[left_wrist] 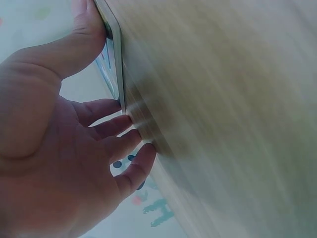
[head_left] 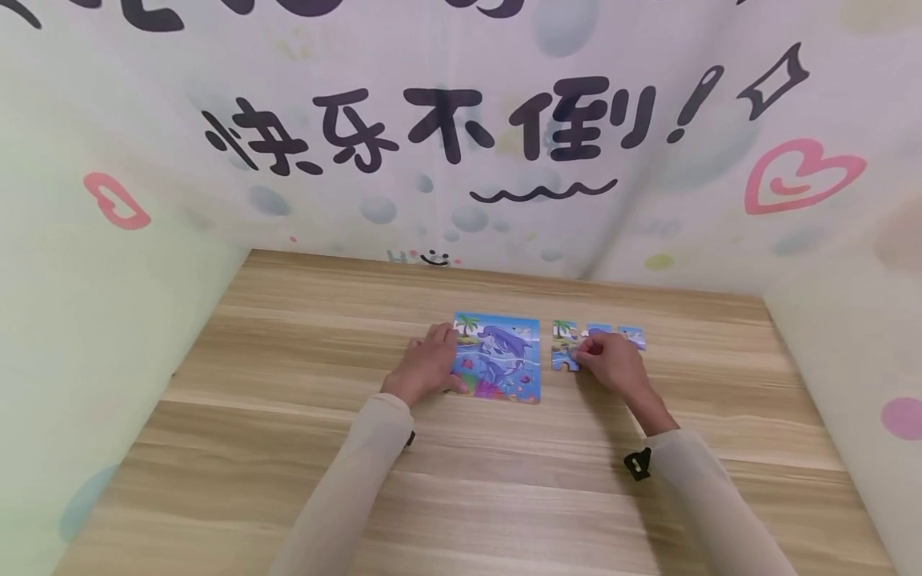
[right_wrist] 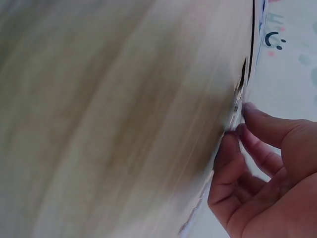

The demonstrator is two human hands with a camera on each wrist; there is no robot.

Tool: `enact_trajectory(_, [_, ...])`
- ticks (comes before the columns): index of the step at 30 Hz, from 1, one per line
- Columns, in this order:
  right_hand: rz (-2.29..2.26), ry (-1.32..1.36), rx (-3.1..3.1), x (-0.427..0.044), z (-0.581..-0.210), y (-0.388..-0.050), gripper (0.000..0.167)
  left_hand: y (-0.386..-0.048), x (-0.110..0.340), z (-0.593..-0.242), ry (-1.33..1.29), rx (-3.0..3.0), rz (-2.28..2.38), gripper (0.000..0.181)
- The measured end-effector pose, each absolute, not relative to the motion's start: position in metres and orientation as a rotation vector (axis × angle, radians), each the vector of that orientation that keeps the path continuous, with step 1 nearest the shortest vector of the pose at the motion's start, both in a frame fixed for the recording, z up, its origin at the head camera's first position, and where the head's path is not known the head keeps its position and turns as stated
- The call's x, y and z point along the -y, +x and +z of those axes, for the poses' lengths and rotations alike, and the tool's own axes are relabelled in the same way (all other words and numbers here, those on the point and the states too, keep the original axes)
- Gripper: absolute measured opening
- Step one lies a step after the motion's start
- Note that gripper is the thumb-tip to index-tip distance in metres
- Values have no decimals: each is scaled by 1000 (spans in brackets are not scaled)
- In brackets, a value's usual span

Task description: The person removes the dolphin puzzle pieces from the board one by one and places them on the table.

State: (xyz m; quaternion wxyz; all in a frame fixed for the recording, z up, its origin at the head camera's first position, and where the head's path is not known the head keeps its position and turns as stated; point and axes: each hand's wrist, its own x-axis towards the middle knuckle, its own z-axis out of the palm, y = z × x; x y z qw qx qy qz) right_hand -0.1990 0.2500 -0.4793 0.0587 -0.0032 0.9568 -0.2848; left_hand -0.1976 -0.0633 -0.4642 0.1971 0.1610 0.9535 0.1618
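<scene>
A jigsaw picture (head_left: 497, 360) of dolphins, a palm tree and sea creatures lies flat on the table. My left hand (head_left: 426, 364) rests at its left side, fingers extended along the edge and thumb by the near left corner. The left wrist view shows the fingertips of this hand (left_wrist: 74, 148) touching the table beside the picture's edge (left_wrist: 118, 64). To the right, my right hand (head_left: 615, 364) pinches a blue puzzle piece (head_left: 564, 360) between thumb and curled fingers. That piece sits just below a palm-tree piece (head_left: 564, 329). In the right wrist view the right hand (right_wrist: 267, 168) partly hides its piece.
Two more puzzle pieces lie behind the right hand: a purple-blue piece (head_left: 598, 328) and, farther right, another blue piece (head_left: 632, 336). The wood-grain table (head_left: 504, 488) meets a printed cloth backdrop (head_left: 446, 216) at the back, with pale walls on both sides.
</scene>
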Motion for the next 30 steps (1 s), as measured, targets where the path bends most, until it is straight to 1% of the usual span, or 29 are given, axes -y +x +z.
enact_trajectory(11, [-831,-98,-2927,-248,-480,-199,11,-197,64,-464,465,-2678,463,94])
enact_trajectory(23, [-847,-89,-2923,-250,-478,-200,16,-198,63,-467,448,-2675,477,96])
enact_trajectory(26, [-865,-116,-2927,-242,-476,-203,15,-198,63,-467,448,-2674,479,95])
enact_trajectory(28, [-893,-172,-2903,-232,-475,-206,15,-199,63,-467,446,-2673,477,95])
enact_trajectory(30, [-917,-257,-2854,-218,-474,-208,18,-199,63,-467,443,-2672,479,95])
